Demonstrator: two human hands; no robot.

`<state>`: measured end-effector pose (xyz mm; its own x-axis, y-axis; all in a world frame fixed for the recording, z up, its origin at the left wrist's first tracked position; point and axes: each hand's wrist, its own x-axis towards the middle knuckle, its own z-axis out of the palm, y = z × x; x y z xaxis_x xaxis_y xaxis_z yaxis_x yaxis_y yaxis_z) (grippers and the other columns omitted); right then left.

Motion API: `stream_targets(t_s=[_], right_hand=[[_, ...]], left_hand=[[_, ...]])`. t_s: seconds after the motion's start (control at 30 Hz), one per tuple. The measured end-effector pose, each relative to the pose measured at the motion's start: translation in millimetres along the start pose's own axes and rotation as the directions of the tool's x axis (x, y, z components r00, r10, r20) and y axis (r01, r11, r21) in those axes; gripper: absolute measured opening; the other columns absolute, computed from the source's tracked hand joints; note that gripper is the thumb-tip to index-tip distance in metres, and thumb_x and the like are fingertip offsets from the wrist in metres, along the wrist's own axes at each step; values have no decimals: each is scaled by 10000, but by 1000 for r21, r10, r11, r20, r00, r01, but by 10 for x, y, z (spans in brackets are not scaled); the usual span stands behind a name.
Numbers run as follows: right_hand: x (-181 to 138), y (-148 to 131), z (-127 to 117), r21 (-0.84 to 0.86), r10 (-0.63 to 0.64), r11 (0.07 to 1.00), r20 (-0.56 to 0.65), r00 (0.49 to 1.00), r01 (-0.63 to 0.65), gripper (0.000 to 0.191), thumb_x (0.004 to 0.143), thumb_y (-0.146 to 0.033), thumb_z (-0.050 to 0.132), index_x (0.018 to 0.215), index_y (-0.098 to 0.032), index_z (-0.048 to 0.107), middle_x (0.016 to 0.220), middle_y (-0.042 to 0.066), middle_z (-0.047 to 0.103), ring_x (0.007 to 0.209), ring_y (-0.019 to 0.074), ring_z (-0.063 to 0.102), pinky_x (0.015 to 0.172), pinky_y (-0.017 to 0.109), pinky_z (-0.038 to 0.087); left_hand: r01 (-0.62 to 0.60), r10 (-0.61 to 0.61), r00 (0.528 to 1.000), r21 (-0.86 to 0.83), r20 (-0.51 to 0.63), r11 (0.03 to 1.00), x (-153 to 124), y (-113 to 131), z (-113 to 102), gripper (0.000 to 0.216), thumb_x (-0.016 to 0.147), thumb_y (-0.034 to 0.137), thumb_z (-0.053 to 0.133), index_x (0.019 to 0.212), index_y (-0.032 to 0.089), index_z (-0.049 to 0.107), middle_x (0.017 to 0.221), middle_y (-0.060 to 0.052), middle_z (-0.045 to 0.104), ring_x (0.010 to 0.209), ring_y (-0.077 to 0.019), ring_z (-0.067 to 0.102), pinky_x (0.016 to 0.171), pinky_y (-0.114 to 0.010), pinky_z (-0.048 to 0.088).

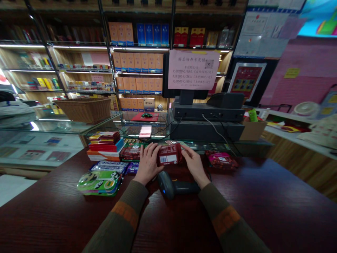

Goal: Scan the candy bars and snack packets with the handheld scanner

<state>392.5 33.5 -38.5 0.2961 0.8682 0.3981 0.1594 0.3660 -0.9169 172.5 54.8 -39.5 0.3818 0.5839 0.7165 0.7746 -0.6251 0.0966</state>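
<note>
A dark red snack packet (pixel 169 154) with a white barcode label facing me is held up between both hands above the dark wooden counter (pixel 263 203). My left hand (pixel 148 162) grips its left end with curled fingers. My right hand (pixel 194 162) holds its right end. A grey barcode scanner (pixel 173 186) lies on the counter just below the packet, between my wrists.
Stacked red and striped packets (pixel 105 144), blue and green panda packs (pixel 101 181) lie left. A pink packet (pixel 221 160) lies right. A till with a screen and pink notice (pixel 193 69) stands behind. A wicker basket (pixel 83 109) sits on the glass case, with shelves of boxes beyond.
</note>
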Motion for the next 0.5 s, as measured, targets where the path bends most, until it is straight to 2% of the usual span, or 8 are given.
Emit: stream_targets(t_s=[0.17,0.3,0.4,0.5], right_hand=[[-81,69,-158,-89,7,996,55,998,-2,470,835,-456,637,1227,-201,678,1155,95,748,1092,255,688,999,434,516],[-203,18,-333,-240,14,970,200,980,35,414,886,-448,597,1223,-222,675,1181,77,740,1123,247,676,1027,434,487],[-317,-67,-463,-344,19,932,360,933,114,376,930,-444,560,1233,-250,668,1158,58,743,1094,235,676,1004,419,484],[-416,-128,-588,-436,-2,864,497,868,251,378,932,-457,584,1253,-271,658,1103,52,744,1075,240,653,1036,448,430]], left_hand=[[17,-17,1000,11,-6,1000,-15,-34,-21,833,704,331,784,1444,208,420,1465,-143,494,1424,-337,383,1245,-600,115],[31,-30,999,17,-13,999,-32,-63,-31,836,700,319,783,1444,217,415,1468,-146,486,1423,-345,383,1238,-611,127],[41,-41,999,22,-19,999,-46,-78,-38,850,696,313,784,1452,226,406,1475,-145,479,1425,-350,377,1234,-616,133],[55,-54,998,31,-29,998,-60,-99,-46,844,705,325,778,1454,221,402,1476,-143,476,1422,-348,379,1236,-610,130]])
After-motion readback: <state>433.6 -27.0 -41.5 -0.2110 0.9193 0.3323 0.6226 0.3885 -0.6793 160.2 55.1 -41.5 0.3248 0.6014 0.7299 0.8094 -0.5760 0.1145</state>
